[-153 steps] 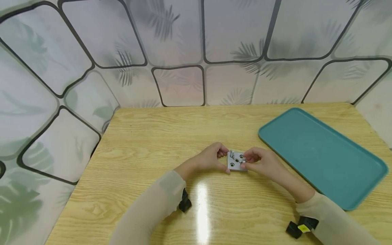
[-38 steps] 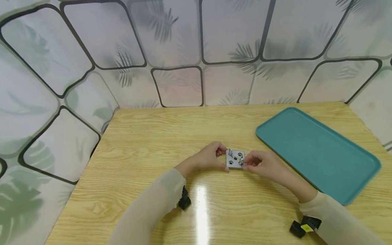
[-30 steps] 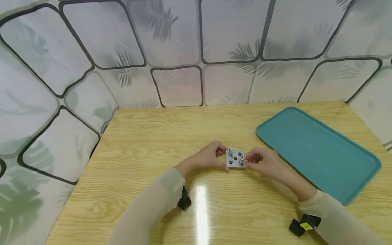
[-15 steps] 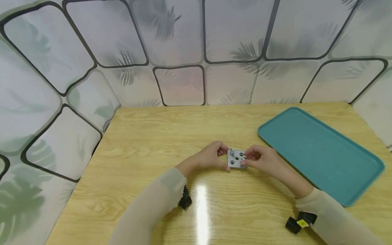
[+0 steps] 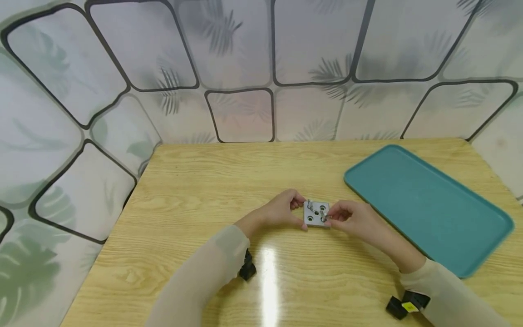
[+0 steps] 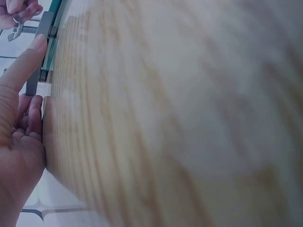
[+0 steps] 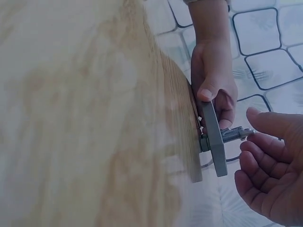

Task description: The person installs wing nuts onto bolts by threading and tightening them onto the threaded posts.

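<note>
A small square metal plate [image 5: 316, 222] with several round holes lies on the table between both hands in the head view. My left hand [image 5: 282, 210] grips its left side, thumb at the near corner and fingers at the far one. One wing screw [image 5: 310, 205] stands in the upper left hole. At the lower right hole my right hand [image 5: 351, 218] pinches the winged end of a second wing screw [image 7: 233, 134] between thumb and forefinger. Its threaded shank stands out from the plate's face in the right wrist view, and short feet show beneath the plate.
A teal tray [image 5: 425, 209] lies at an angle on the right of the wooden table [image 5: 220, 181], near the right forearm. A patterned wall covering [image 5: 310, 109] rises behind the table's back edge. Black wrist cameras sit under both sleeves.
My right fingers have repeatedly shifted and turned at the lower right screw, and now sit slightly lower, leaving more of it visible. The left hand and the plate have stayed almost in place.
</note>
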The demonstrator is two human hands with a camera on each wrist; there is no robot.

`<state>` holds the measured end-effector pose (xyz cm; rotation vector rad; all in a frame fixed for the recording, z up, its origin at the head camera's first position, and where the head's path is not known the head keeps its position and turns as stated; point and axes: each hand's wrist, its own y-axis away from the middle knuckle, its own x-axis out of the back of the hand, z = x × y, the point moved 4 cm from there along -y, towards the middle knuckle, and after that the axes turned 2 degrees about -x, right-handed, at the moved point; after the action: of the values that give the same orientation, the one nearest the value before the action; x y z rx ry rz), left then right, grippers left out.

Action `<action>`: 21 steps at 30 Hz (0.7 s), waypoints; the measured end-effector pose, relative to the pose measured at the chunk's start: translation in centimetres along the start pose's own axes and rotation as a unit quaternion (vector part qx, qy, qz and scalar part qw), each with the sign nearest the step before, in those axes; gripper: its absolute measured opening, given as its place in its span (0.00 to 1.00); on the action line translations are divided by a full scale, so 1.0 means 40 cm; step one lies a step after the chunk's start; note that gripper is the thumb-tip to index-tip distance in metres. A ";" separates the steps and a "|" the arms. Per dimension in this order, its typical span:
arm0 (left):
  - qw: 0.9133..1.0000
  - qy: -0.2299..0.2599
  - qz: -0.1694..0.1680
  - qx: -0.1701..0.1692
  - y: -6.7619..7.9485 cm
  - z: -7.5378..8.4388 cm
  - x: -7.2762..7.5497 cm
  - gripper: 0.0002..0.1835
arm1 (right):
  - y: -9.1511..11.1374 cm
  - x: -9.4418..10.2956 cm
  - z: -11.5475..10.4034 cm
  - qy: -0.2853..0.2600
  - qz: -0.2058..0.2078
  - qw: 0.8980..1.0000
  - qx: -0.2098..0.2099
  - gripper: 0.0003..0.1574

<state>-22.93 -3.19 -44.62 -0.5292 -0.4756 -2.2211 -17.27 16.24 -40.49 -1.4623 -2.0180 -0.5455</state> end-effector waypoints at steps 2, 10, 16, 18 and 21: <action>1.000 0.001 0.000 0.000 -0.001 0.001 0.000 0.37 | 0.005 -0.001 -0.002 0.002 0.000 1.000 0.006 0.08; 1.000 0.001 0.004 0.004 0.002 -0.002 -0.005 0.37 | 0.009 0.005 0.007 0.008 0.025 1.000 -0.002 0.11; 1.000 0.000 0.004 0.002 0.004 -0.003 -0.005 0.37 | -0.006 0.002 0.012 0.006 0.039 0.999 -0.008 0.17; 1.000 -0.002 0.003 0.000 0.003 0.000 -0.003 0.37 | -0.012 -0.001 0.012 0.005 0.040 0.999 -0.007 0.19; 1.000 -0.003 0.000 0.000 0.003 0.002 -0.001 0.37 | -0.018 -0.008 0.011 -0.002 0.039 0.999 -0.004 0.19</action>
<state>-22.80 -3.21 -44.54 -0.5371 -0.4792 -2.2206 -17.99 16.08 -41.03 -1.5411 -1.9544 -0.5176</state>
